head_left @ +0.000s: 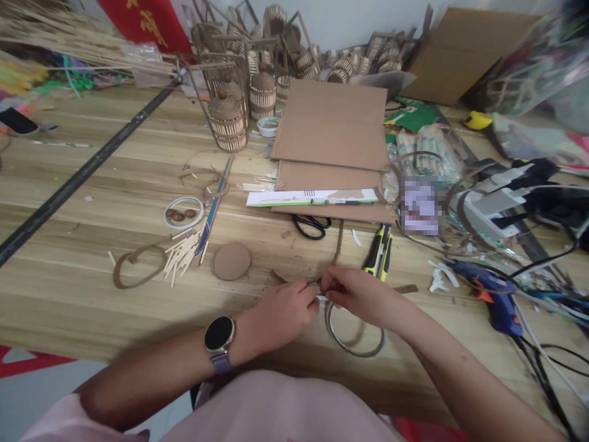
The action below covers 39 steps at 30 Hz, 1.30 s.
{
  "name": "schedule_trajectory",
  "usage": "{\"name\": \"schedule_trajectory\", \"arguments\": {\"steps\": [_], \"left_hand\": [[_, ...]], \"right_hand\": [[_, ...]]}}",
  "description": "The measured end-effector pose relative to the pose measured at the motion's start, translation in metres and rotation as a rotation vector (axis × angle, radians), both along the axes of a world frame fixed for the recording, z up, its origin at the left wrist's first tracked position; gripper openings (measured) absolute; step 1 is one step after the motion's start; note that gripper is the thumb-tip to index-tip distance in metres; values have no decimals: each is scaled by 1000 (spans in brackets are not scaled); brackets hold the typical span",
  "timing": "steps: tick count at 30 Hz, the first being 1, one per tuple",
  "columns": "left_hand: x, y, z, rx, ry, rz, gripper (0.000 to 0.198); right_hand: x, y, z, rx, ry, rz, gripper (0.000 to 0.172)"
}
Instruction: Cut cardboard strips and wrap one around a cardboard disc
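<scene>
My left hand (286,310), with a black watch on its wrist, and my right hand (356,294) meet near the table's front edge, both pinching a brown cardboard strip ring (354,344) at its top. The ring's loop hangs below my fingers toward me. A longer serrated end of strip (340,242) runs away from my hands toward the scissors (311,226). A round cardboard disc (230,260) lies just left of my left hand.
A yellow-black utility knife (380,252) lies by my right hand, a blue glue gun (494,298) with cables further right. Cardboard sheets (334,126), small stick cages (227,120), a pile of short sticks (184,252), a tape ring (184,213) and another strip loop (138,267) lie around.
</scene>
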<state>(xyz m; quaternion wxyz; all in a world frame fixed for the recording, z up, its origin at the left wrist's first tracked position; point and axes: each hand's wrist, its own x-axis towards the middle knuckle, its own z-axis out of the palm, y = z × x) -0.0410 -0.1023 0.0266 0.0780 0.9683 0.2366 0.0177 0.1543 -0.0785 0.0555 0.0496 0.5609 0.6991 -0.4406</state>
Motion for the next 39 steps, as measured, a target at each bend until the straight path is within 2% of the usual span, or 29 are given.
{"name": "schedule_trajectory", "arguments": {"steps": [7, 14, 18, 22, 26, 31, 39], "left_hand": [[-9, -5, 4, 0, 17, -23, 17], [-23, -13, 2, -51, 37, -22, 29], [-23, -14, 0, -67, 27, -24, 27], [-24, -15, 0, -50, 24, -35, 22], [-26, -15, -1, -23, -3, -26, 20], [-27, -15, -2, -28, -32, -18, 22], [-28, -16, -4, -64, -22, -34, 14]], "right_hand": [[19, -16, 4, -171, 203, -153, 8], [21, -27, 6, -279, 375, -177, 23], [23, -27, 8, -332, 405, -191, 33], [32, -25, 12, -283, 369, -262, 41], [46, -24, 14, -264, 314, -327, 40], [55, -24, 14, -309, 136, -268, 38], [62, -20, 11, -175, -81, -122, 26]]}}
